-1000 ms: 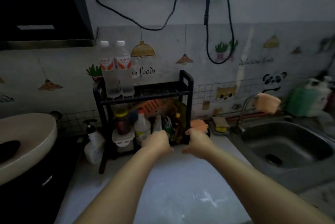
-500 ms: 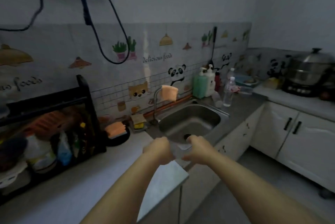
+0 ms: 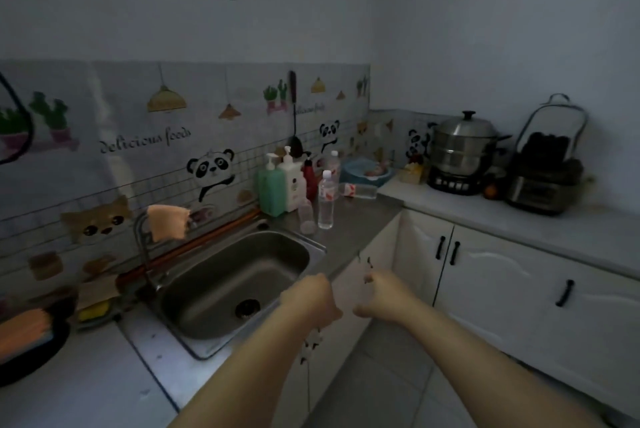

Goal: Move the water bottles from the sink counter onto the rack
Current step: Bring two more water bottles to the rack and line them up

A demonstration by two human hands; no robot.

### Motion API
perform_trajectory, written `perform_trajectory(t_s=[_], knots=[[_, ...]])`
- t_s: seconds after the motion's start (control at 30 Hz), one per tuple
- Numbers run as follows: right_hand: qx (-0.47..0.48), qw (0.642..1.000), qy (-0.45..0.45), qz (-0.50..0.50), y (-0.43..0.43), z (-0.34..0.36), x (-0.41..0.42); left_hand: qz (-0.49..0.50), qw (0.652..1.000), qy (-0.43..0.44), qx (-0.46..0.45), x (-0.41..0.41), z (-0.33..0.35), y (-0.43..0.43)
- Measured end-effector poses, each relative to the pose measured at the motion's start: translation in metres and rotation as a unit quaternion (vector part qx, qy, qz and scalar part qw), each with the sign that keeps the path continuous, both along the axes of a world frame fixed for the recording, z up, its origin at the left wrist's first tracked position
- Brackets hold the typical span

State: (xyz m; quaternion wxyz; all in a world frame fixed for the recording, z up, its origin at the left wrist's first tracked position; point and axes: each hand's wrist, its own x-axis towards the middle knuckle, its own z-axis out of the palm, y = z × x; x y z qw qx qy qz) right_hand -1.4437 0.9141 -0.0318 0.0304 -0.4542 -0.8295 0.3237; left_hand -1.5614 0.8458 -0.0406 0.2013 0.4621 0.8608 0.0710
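On the grey counter right of the steel sink (image 3: 313,244), one clear water bottle (image 3: 327,200) with a red label stands upright. A second bottle (image 3: 360,190) lies on its side behind it, and a third (image 3: 334,164) stands further back by the wall. My left hand (image 3: 311,299) and my right hand (image 3: 382,296) hover side by side in front of the sink's near right corner, well short of the bottles. Both hands are loosely curled and hold nothing. The rack is out of view to the left.
Green and white pump bottles (image 3: 275,187) and a red bottle stand behind the water bottles. A steamer pot (image 3: 464,150) and a blender (image 3: 543,168) sit on the right counter. An orange cloth (image 3: 168,221) hangs on the tap. A black dish (image 3: 31,351) lies at left.
The view has swung right, away from the black rack with two bottles on top, toward the sink corner. Both hands stayed close together, empty, and now hover by the sink's right side.
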Motion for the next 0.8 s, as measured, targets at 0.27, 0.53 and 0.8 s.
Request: perform_trajectory(t_s=[0.27, 0.53, 0.8], knots=[[-0.006, 1.000, -0.002, -0.030, 0.127, -0.019, 0.005, -0.075, 0.997, -0.009, 0.006, 0.005, -0.014, 0.138], [-0.001, 0.999, -0.016, -0.047, 0.266, -0.013, -0.041, -0.062, 0.998, -0.006, 0.003, -0.051, -0.022, 0.294], [0.004, 1.000, -0.009, -0.020, 0.391, -0.014, -0.100, -0.053, 0.998, -0.002, 0.014, -0.106, -0.032, 0.416]])
